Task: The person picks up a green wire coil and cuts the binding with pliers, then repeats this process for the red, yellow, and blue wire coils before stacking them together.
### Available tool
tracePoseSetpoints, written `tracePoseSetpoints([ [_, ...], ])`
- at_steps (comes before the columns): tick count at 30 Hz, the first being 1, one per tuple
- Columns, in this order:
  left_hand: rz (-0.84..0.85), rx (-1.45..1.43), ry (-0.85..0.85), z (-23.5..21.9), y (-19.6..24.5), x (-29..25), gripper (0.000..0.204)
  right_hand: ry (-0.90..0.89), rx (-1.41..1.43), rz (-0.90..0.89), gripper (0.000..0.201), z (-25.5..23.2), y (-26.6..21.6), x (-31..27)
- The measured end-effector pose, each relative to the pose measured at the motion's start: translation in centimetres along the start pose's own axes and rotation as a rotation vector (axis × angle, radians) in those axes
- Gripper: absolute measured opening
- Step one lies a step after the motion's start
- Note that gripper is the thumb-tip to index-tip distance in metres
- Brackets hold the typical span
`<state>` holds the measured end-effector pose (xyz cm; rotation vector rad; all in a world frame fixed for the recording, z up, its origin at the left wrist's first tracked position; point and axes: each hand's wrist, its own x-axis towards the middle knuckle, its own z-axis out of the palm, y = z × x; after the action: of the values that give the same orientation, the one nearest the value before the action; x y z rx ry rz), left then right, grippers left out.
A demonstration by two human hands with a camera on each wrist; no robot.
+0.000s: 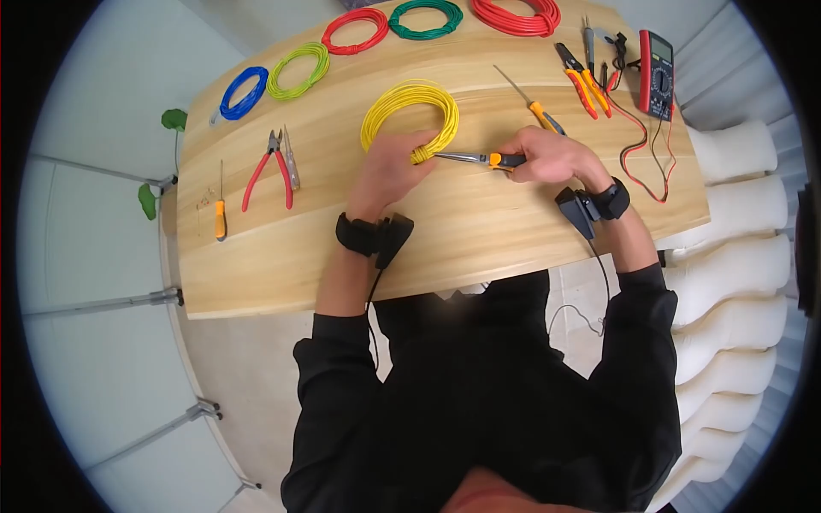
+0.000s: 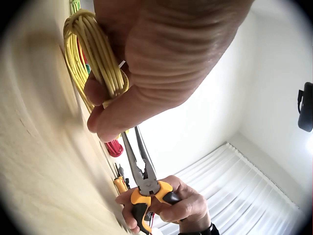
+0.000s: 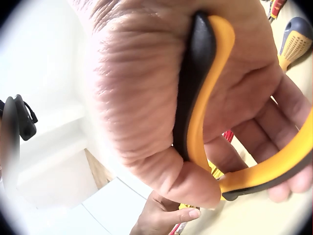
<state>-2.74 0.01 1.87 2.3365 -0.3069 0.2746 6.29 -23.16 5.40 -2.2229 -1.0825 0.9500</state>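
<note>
Your left hand [image 1: 395,171] pinches the yellow coil [image 1: 447,124] at its bound end, thumb against fingers. Your right hand [image 1: 550,156] grips the pliers [image 1: 484,159], thumb on one handle, fingers round the other; handles spread, jaws parted.

Coil sits mid-tabletop [image 1: 462,231], nearer the far edge than the near one. Its bound end faces you, loop opens out toward the far edge. Pliers' long axis runs about parallel to the near edge, nose pointing at the left edge, straight at the bound end. Your left thumb and fingers block the tips; can't tell if they touch wire.

Closest obstacle: the long screwdriver [image 1: 545,115], handle just beyond your right hand, shaft slanting to the far edge. Toward the far right corner: strippers [image 1: 586,85], then the multimeter [image 1: 658,77] by the right edge, its test leads [image 1: 627,158] looping toward you.

Far edge, from the left corner: blue coil [image 1: 231,104], lime coil [image 1: 275,84], red coil [image 1: 332,41], green coil [image 1: 400,26], thick red coil [image 1: 517,26]. Left part: red-handled cutters [image 1: 256,182], small screwdriver [image 1: 221,220] nearest the left edge. Those sit well apart from your hands.
</note>
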Motion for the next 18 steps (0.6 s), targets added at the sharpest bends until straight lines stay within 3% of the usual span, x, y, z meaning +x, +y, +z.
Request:
tracePoseSetpoints([
  [8, -0.002, -0.022, 0.002, -0.1, 0.3, -0.1, 0.035, -0.07, 0.014, 0.038, 0.018, -0.7, -0.4, -0.3],
  [18, 0.206, 0.062, 0.126, 0.4, -0.7, -0.1, 0.03, -0.057, -0.032, 0.078, 0.023, -1.8, -1.5, -0.4],
])
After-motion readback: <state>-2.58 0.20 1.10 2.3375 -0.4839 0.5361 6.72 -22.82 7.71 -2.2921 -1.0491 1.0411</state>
